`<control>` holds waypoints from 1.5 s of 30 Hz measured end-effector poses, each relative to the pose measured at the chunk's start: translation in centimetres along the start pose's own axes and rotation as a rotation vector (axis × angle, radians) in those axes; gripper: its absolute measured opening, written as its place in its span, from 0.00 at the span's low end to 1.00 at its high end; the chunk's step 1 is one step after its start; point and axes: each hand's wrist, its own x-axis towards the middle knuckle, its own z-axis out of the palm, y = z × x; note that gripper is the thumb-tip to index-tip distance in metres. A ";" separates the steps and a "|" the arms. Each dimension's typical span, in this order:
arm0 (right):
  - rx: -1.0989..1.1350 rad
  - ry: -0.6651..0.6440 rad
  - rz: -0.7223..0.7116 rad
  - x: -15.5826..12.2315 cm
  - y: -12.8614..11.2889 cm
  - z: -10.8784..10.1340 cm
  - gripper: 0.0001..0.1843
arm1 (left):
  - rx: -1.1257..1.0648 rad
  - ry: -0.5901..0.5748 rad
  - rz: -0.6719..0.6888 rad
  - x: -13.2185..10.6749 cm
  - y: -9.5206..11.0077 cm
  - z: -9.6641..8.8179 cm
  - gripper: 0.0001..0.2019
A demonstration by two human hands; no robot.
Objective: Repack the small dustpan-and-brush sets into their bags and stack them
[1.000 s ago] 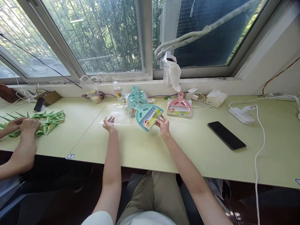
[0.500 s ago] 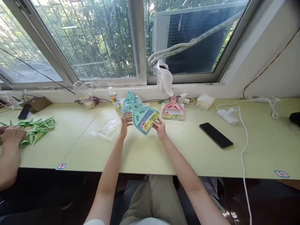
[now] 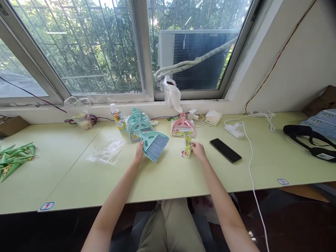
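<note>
My left hand (image 3: 138, 156) grips a teal hand brush and dustpan set (image 3: 154, 144) by its left edge, just above the pale green table (image 3: 168, 175). My right hand (image 3: 198, 151) pinches a printed paper label (image 3: 187, 148) that is off the set and touches the table to its right. A stack of more teal sets (image 3: 136, 123) lies behind the held one. A pink set (image 3: 183, 127) in its wrapper lies behind the label. An empty clear plastic bag (image 3: 106, 151) lies left of my left hand.
A black phone (image 3: 225, 150) lies right of my right hand. Beyond it are a white power strip (image 3: 235, 130) with a cable (image 3: 251, 164), a black strap (image 3: 307, 138) at far right, a small bottle (image 3: 118, 117), and green paper cones (image 3: 14, 157) at far left.
The paper label has come off the teal set and moved right in my right hand. My left hand left the clear bag and took the set. The camera swung right; the co-worker's hands left view.
</note>
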 end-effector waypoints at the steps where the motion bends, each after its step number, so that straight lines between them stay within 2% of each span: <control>1: -0.150 0.039 0.002 0.1 0.8 -1.5 0.16 | -0.006 -0.004 -0.031 -0.2 0.0 0.3 0.24; 3: -0.404 0.081 0.003 0.2 1.7 -4.2 0.16 | -0.006 -0.025 -0.064 -0.5 0.1 0.9 0.24; 5: -0.594 0.096 0.025 0.1 1.7 -6.0 0.16 | 0.016 -0.061 -0.043 -0.8 0.2 1.4 0.24; 7: -0.726 0.148 0.048 -0.4 0.7 -6.3 0.16 | 0.044 -0.090 -0.025 -1.1 0.4 1.8 0.24; 8: -0.765 0.195 0.035 -0.9 -0.1 -5.9 0.16 | 0.057 -0.104 -0.016 -1.2 0.5 1.9 0.24; 10: -0.779 0.318 -0.068 -2.3 -2.5 -3.6 0.18 | 0.080 -0.137 0.018 -1.5 0.7 2.1 0.24; 11: -0.743 0.325 -0.176 -3.2 -3.9 -1.9 0.17 | 0.095 -0.154 0.035 -1.7 0.8 2.3 0.25; 13: -0.649 0.200 -0.390 -5.1 -7.0 2.2 0.14 | 0.124 -0.172 0.064 -2.2 1.0 2.5 0.25; 15: -0.592 0.059 -0.546 -6.8 -10.0 6.2 0.13 | 0.160 -0.179 0.098 -2.6 1.1 2.7 0.25; 18: -0.536 0.013 -0.563 -8.0 -13.1 10.2 0.15 | 0.221 -0.164 0.177 -3.1 1.1 2.6 0.25; 21: -0.496 0.026 -0.508 -7.8 -14.5 11.2 0.16 | 0.265 -0.142 0.234 -3.2 1.5 2.1 0.25; 27: -0.438 -0.036 -0.417 -6.0 -14.5 10.5 0.14 | 0.206 -0.280 0.240 -2.7 2.7 1.9 0.24; 30: -0.291 -0.025 -0.377 -5.4 -14.3 10.0 0.10 | 0.177 -0.319 0.188 -2.2 2.8 1.8 0.23; 33: 0.123 -0.129 -0.243 -4.5 -14.1 8.3 0.07 | 0.122 -0.212 0.110 -1.3 2.5 0.9 0.24; 35: 0.440 -0.259 -0.132 -3.7 -13.7 6.1 0.09 | 0.075 -0.098 0.050 -0.4 2.4 -0.4 0.25; 37: 0.569 -0.316 -0.125 -3.0 -13.1 3.3 0.10 | 0.079 -0.076 -0.010 0.3 2.4 -1.8 0.25; 39: 0.440 -0.292 -0.134 -2.5 -12.2 0.6 0.13 | 0.156 -0.159 -0.056 0.7 2.4 -3.0 0.24; 41: 0.120 -0.257 -0.166 -2.3 -11.0 -1.1 0.14 | 0.276 -0.245 -0.059 0.7 2.4 -3.6 0.21; 43: -0.284 -0.168 -0.188 -2.2 -9.9 -1.6 0.16 | 0.386 -0.273 -0.026 0.4 2.2 -3.7 0.16; 45: -0.607 -0.078 -0.178 -2.2 -8.8 -0.8 0.15 | 0.473 -0.265 0.027 0.2 2.0 -3.6 0.13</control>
